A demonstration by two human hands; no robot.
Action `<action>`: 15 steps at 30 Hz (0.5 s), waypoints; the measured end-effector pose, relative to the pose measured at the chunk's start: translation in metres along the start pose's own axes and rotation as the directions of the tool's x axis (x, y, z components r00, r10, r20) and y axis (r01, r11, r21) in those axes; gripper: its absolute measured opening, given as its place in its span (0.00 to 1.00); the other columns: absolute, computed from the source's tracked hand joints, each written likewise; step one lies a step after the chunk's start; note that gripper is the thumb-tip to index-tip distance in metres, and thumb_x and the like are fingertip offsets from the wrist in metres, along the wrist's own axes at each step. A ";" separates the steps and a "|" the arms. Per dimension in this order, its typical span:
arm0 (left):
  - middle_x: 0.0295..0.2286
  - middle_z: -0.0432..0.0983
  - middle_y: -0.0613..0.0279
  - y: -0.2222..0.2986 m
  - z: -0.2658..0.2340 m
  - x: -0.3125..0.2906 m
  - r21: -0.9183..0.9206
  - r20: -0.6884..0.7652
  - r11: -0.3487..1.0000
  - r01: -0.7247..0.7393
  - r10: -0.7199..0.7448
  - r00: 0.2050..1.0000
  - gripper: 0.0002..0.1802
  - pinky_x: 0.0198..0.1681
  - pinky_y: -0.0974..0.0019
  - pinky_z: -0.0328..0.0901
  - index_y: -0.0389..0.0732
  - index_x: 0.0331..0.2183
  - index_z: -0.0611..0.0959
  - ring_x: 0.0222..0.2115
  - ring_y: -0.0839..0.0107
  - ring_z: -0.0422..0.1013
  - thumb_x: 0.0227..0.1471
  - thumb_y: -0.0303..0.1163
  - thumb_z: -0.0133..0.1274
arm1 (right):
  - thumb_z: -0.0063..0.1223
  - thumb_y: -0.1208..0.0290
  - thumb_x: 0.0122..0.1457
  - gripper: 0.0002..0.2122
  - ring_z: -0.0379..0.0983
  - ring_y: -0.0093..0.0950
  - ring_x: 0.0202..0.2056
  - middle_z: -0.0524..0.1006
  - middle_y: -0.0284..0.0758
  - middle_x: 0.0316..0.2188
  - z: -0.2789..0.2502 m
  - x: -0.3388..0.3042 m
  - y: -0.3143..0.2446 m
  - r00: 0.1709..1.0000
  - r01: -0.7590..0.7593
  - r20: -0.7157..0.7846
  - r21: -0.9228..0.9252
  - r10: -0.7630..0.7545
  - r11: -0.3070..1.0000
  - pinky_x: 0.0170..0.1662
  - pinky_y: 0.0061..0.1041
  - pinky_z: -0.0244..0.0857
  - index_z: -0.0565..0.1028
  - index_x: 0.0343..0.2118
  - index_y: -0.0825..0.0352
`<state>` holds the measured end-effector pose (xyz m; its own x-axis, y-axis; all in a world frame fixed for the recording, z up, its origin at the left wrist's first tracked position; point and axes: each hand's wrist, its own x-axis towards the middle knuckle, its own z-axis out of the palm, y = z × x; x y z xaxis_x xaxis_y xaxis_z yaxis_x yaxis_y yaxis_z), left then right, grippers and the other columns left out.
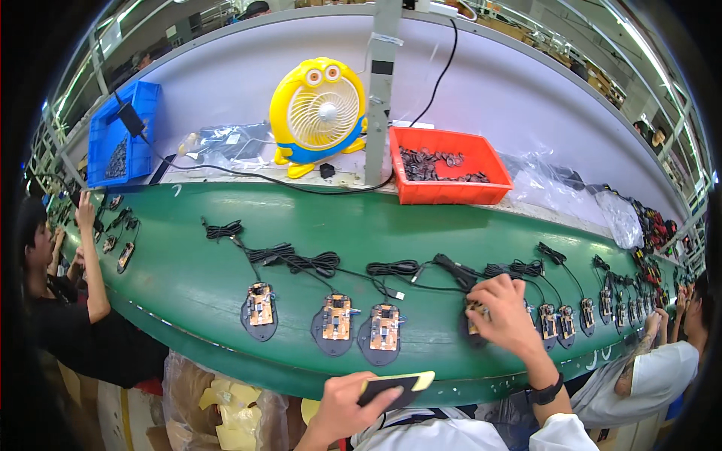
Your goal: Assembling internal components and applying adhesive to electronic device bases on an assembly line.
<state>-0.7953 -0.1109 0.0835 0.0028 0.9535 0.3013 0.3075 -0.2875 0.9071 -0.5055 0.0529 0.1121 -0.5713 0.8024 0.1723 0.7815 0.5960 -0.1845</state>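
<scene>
My left hand point(347, 406), near the bench's front edge, grips a flat dark pad with a yellow-green edge point(407, 388), thumb on top. Farther right, my right hand point(502, 312) curls its fingers over a mouse base with a circuit board point(474, 328); the hand hides much of it. To the left lie three more black mouse bases with tan boards, the closest being one mouse base point(382, 335), then another mouse base point(334, 325) and a third mouse base point(260, 310). Their bundled black cables point(301, 259) stretch behind them.
Several mouse bases point(566, 326) line the green bench point(188, 278) to the right. Behind stand a red bin point(451, 194) of small dark parts, a yellow fan point(322, 113) and a blue bin point(139, 161). Co-workers sit at left point(56, 301) and right point(647, 376).
</scene>
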 end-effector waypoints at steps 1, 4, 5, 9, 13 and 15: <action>0.25 0.83 0.53 -0.001 -0.005 0.000 -0.010 -0.019 0.998 0.070 -0.070 0.997 0.10 0.26 0.63 0.72 0.31 0.33 0.88 0.22 0.61 0.80 0.53 0.29 0.69 | 0.69 0.66 0.53 0.13 0.70 0.34 0.50 0.79 0.32 0.43 -0.003 0.007 -0.004 1.000 0.010 0.001 0.003 -0.010 1.000 0.53 0.39 0.54 0.83 0.41 0.61; 0.24 0.83 0.54 -0.007 -0.015 -0.004 0.016 -0.048 0.989 0.147 -0.146 0.988 0.08 0.26 0.65 0.71 0.33 0.36 0.89 0.22 0.63 0.80 0.56 0.28 0.66 | 0.69 0.69 0.56 0.16 0.71 0.37 0.51 0.78 0.36 0.47 -0.012 0.032 -0.037 0.973 0.229 -0.036 0.284 -0.229 0.931 0.53 0.39 0.61 0.81 0.46 0.63; 0.25 0.83 0.54 -0.007 -0.016 -0.003 0.002 -0.045 0.990 0.144 -0.144 0.989 0.08 0.26 0.65 0.71 0.33 0.36 0.89 0.22 0.64 0.79 0.57 0.28 0.65 | 0.70 0.66 0.58 0.16 0.73 0.38 0.50 0.78 0.36 0.48 -0.009 0.035 -0.048 0.956 0.264 -0.010 0.464 -0.293 0.845 0.54 0.38 0.64 0.81 0.48 0.63; 0.25 0.84 0.53 -0.001 -0.017 0.002 -0.073 -0.148 0.989 0.126 -0.136 0.980 0.08 0.24 0.65 0.69 0.33 0.37 0.89 0.20 0.67 0.78 0.60 0.29 0.63 | 0.69 0.63 0.59 0.18 0.75 0.35 0.50 0.79 0.35 0.47 -0.010 0.040 -0.097 0.883 0.339 0.028 0.651 -0.468 0.679 0.53 0.33 0.66 0.81 0.50 0.63; 0.24 0.84 0.52 -0.003 -0.025 -0.002 -0.031 -0.151 0.987 0.160 -0.163 0.975 0.09 0.23 0.64 0.68 0.32 0.36 0.89 0.19 0.69 0.77 0.61 0.29 0.62 | 0.73 0.66 0.54 0.15 0.76 0.28 0.46 0.80 0.30 0.44 0.015 0.036 -0.102 0.851 0.479 -0.082 0.524 -0.518 0.704 0.44 0.30 0.64 0.83 0.43 0.62; 0.19 0.80 0.54 -0.003 -0.026 -0.003 -0.046 -0.205 0.980 0.194 -0.199 0.958 0.11 0.22 0.65 0.65 0.30 0.30 0.87 0.16 0.69 0.73 0.61 0.29 0.61 | 0.73 0.70 0.51 0.13 0.76 0.28 0.42 0.81 0.29 0.42 0.020 0.036 -0.110 0.850 0.501 -0.165 0.543 -0.500 0.674 0.41 0.31 0.62 0.83 0.39 0.62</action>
<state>-0.8210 -0.1150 0.0881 -0.2540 0.9524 0.1684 0.2577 -0.1011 0.9609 -0.6171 0.0162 0.1197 -0.8350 0.3797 0.3982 0.1038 0.8194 -0.5637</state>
